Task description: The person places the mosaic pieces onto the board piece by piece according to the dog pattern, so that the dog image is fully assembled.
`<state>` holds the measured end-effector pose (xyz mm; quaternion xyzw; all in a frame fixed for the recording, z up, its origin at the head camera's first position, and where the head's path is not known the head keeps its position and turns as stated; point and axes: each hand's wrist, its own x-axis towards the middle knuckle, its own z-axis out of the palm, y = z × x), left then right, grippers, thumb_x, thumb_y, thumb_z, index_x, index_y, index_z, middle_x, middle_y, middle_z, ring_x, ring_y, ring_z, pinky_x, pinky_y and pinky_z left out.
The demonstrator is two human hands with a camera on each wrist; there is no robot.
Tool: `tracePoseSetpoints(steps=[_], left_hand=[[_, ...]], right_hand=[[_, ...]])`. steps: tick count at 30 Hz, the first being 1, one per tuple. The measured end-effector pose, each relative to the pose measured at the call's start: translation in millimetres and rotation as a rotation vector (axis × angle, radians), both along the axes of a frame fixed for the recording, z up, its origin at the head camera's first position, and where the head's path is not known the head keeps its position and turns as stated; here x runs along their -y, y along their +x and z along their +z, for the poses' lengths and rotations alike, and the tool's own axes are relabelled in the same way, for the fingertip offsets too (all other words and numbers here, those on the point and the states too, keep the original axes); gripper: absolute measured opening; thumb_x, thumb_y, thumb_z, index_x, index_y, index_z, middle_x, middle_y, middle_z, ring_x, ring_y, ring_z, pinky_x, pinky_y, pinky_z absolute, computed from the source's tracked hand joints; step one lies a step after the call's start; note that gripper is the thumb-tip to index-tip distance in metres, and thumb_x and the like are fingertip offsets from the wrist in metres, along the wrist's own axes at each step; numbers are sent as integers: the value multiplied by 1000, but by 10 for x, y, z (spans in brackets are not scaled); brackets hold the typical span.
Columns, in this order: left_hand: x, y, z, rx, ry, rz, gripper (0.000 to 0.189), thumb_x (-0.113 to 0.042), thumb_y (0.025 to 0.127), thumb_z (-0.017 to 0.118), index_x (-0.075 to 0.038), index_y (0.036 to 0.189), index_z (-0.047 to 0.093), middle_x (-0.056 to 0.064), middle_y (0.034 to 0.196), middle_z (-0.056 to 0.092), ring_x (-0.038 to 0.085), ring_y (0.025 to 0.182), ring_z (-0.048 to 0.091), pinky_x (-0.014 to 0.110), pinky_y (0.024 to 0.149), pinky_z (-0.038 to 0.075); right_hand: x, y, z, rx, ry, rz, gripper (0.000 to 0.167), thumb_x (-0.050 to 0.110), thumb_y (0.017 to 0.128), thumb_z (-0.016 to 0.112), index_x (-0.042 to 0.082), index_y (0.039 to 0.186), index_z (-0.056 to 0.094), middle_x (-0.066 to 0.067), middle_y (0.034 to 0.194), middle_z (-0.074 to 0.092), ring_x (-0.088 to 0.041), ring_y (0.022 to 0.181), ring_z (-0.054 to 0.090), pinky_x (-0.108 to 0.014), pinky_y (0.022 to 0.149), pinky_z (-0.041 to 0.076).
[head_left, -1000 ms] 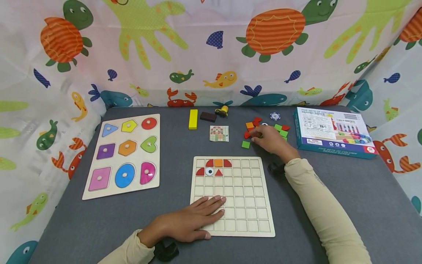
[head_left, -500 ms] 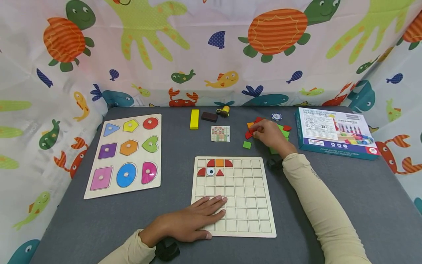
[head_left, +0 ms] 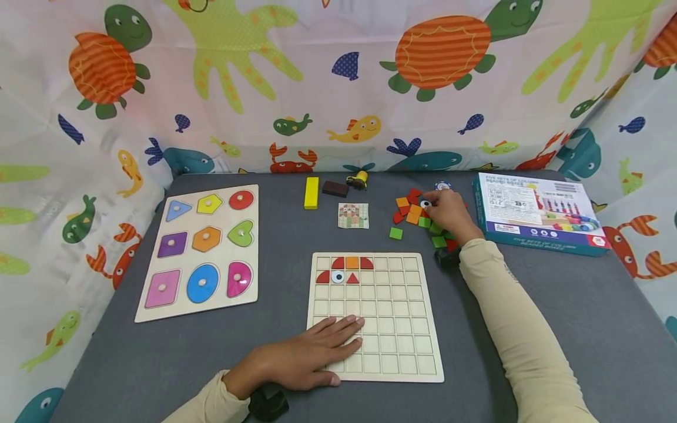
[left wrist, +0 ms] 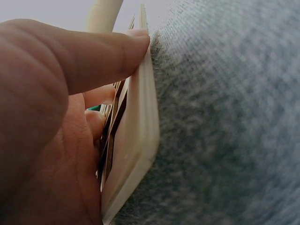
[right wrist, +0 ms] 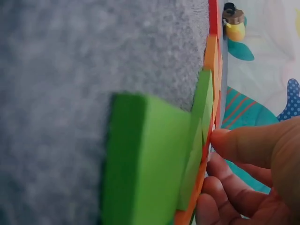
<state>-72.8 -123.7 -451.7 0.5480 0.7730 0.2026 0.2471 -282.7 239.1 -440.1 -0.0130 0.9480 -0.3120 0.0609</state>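
My left hand (head_left: 298, 358) lies spread on the lower left of a wooden grid board (head_left: 399, 320), its thumb along the front edge. Red pieces, an orange square (head_left: 351, 262) and an eye tile (head_left: 337, 276) sit in the board's top two rows. Beyond the board, my right hand (head_left: 452, 214) reaches into a pile of red, orange (head_left: 414, 214) and green tiles, beside another eye tile (head_left: 425, 204). The right wrist view shows thumb and curled fingers (right wrist: 234, 143) at the tiles, a green tile (right wrist: 159, 159) close by; whether they pinch one is unclear.
A shape puzzle board (head_left: 211, 258) with knobbed pieces lies at left. Behind stand a yellow block (head_left: 311, 192), a dark brown block (head_left: 335, 188), a small bee figure (head_left: 359, 179) and a pattern card (head_left: 353, 215). A boxed set (head_left: 534, 211) lies at right, near a poker chip (head_left: 443, 185).
My right hand has shifted right across the pile, uncovering orange tiles and the eye tile. The left hand stays on the board.
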Motion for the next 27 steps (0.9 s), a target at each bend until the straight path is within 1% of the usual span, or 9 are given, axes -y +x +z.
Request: tracePoseSetpoints(steps=[5,8,12,18,21,24,27], left_hand=[[-8,0,-1,-2,2,1,67,-31,102,51,-6,155,18,10,163,-4,23,148,-6,43,117,3],[-9,0,1,-4,-4,3,67,-30,102,51,-6,155,18,10,163,-4,23,148,-6,43,117,4],[-6,0,5,4,-8,4,68,-31,102,51,-6,155,18,10,163,-4,23,148,-6,42,117,2],[-3,-1,-2,11,-3,5,68,-32,102,51,-7,155,17,9,163,-5,22,148,-6,41,117,1],[-1,1,-3,11,0,8,69,-31,101,52,-7,155,18,8,163,-5,22,147,-7,42,117,1],[0,0,-4,12,1,6,68,-31,101,52,-7,155,17,8,163,-5,22,147,-7,42,117,1],[3,-1,-7,16,4,6,68,-31,102,52,-7,156,17,8,163,-5,22,148,-6,42,117,1]], right_hand=[[-14,-18,5,27,25,6,29,6,96,57,-4,122,63,-26,119,61,-37,105,53,-50,93,45],[-10,-24,17,47,45,20,31,10,97,58,-3,125,62,-25,124,59,-37,110,51,-52,97,41],[25,-33,20,51,35,29,38,16,97,60,-3,130,59,-24,129,56,-38,116,48,-53,101,38],[108,-69,17,45,31,44,35,13,96,60,-2,128,61,-23,126,59,-37,115,50,-52,101,38],[132,-85,27,56,42,40,33,11,96,60,1,127,61,-21,123,60,-36,113,51,-52,100,38],[137,-86,35,75,42,40,32,12,96,60,2,126,62,-21,122,60,-36,110,51,-52,97,40],[135,-76,38,83,30,55,28,13,97,60,1,122,65,-21,117,60,-35,104,52,-49,91,45]])
